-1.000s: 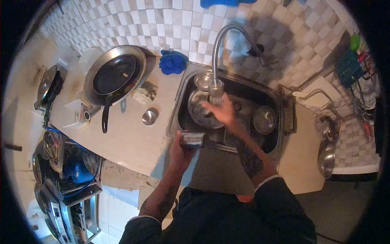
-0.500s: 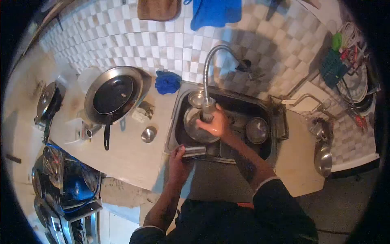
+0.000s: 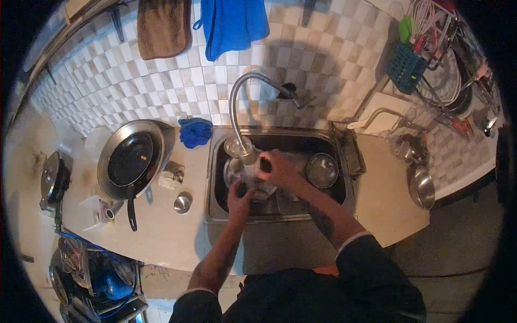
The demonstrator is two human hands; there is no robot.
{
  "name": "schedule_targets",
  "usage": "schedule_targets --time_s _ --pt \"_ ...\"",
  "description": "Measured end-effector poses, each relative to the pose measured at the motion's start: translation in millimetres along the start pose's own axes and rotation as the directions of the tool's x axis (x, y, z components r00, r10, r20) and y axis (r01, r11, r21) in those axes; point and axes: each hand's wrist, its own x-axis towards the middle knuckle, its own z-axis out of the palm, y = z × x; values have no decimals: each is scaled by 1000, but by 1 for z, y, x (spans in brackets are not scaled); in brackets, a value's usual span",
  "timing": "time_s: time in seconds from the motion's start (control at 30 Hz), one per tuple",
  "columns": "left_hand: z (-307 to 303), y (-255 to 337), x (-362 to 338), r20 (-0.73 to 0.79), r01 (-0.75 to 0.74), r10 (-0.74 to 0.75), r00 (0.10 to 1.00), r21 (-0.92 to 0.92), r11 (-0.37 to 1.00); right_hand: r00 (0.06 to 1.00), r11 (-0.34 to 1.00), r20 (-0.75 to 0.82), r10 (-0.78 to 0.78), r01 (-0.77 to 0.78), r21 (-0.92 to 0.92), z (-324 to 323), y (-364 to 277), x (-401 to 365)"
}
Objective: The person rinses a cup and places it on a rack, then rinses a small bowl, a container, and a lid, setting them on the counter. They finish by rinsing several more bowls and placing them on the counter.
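Under the faucet head [image 3: 247, 156], my left hand [image 3: 238, 202] is inside the sink with its fingers curled round a metal tumbler [image 3: 262, 192], partly hidden and blurred. My right hand [image 3: 280, 171] is just right of the faucet head, fingers curled around a dark spot; what they hold, if anything, cannot be made out. Below both hands lies a large metal bowl [image 3: 232, 170] with a whitish blur like running water over it. A small metal bowl [image 3: 235, 145] sits at the sink's back left, and a round bowl [image 3: 322, 170] on its right side.
Left of the sink [image 3: 215, 210], a frying pan [image 3: 132, 160] rests in a wide metal basin [image 3: 103, 175], near a metal cup [image 3: 182, 203] and blue cloth [image 3: 195, 132]. A dish rack [image 3: 406, 70] and metal bowl [image 3: 423, 188] stand right.
My left hand has moved with the tumbler from the sink's front rim to under the faucet. My right hand's spread fingers have curled and moved off the faucet head. The view has shifted.
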Motion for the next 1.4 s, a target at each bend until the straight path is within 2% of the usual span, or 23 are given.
schedule_targets --time_s 0.1,0.17,0.2,0.23,0.33,0.37,0.4,0.43,0.53,0.6,0.67,0.7,0.77,0.8,0.83,0.97,1.07,1.1,1.17,1.2,1.23,1.3,1.4 --pt "20 18 34 63 -230 246 967 -188 955 927 943 -250 281 -219 250 -3 49 -25" --pt "25 13 53 134 -401 380 915 213 891 743 638 -101 662 -487 596 2 79 -46" --pt "23 7 60 203 -479 434 878 395 784 916 844 -18 400 -361 397 -8 65 -61" --pt "9 -6 62 178 -263 203 963 447 855 986 973 104 129 -146 181 -42 37 -74" --pt "25 58 45 73 -454 449 891 98 885 992 976 -120 37 -10 216 -37 36 -96" --pt "27 31 58 67 -599 628 775 391 699 992 869 -123 27 37 493 -9 66 -105" --pt "28 7 61 112 -472 460 881 291 832 975 605 135 178 -217 766 -23 39 -103" --pt "28 -15 64 153 -302 273 950 215 929 995 745 27 98 -92 661 -17 40 -99" --pt "45 -26 66 -11 -422 426 905 109 900 992 912 91 -89 45 409 3 54 -74" --pt "52 -21 58 -5 -386 387 922 26 922 986 796 166 11 -109 595 1 44 -70" --pt "61 10 43 109 -213 235 966 -182 960 942 305 240 235 -306 902 -25 4 -66" --pt "68 19 38 214 -287 369 904 -336 897 979 583 74 188 -172 794 -39 2 -64" --pt "68 -6 55 122 -441 441 889 -21 897 981 938 -188 -44 105 331 -73 1 -65" --pt "68 -17 59 81 -485 478 874 145 862 949 931 -252 -192 258 260 -113 -13 -64" --pt "78 -4 46 37 -317 336 941 -252 914 892 898 -301 -337 400 182 -165 -26 -63" --pt "82 -4 33 3 -269 273 962 -152 951 874 934 -337 -352 305 -185 -382 -57 -94" --pt "80 -41 44 -64 -167 162 985 -99 981 608 863 -647 -459 132 -488 -555 -73 -121" --pt "75 -105 83 -119 -160 140 983 -174 972 356 761 -672 -649 325 -562 -621 -68 -114" --pt "76 -77 75 -267 -190 105 958 -317 929 202 796 -792 -576 -80 -600 -742 -61 -129" --pt "75 -69 73 -337 -213 78 938 -382 899 232 495 -603 -763 -390 -777 -796 -43 -129" --pt "74 -59 76 -425 -225 166 890 -93 970 341 98 -386 -857 -628 -772 -843 -20 -126" --pt "55 -56 91 -409 -294 358 839 212 932 364 337 -712 -601 -692 -638 -932 25 -116" --pt "62 -18 77 -289 -222 128 949 -324 920 545 826 -812 -207 -348 -444 -932 3 -126"
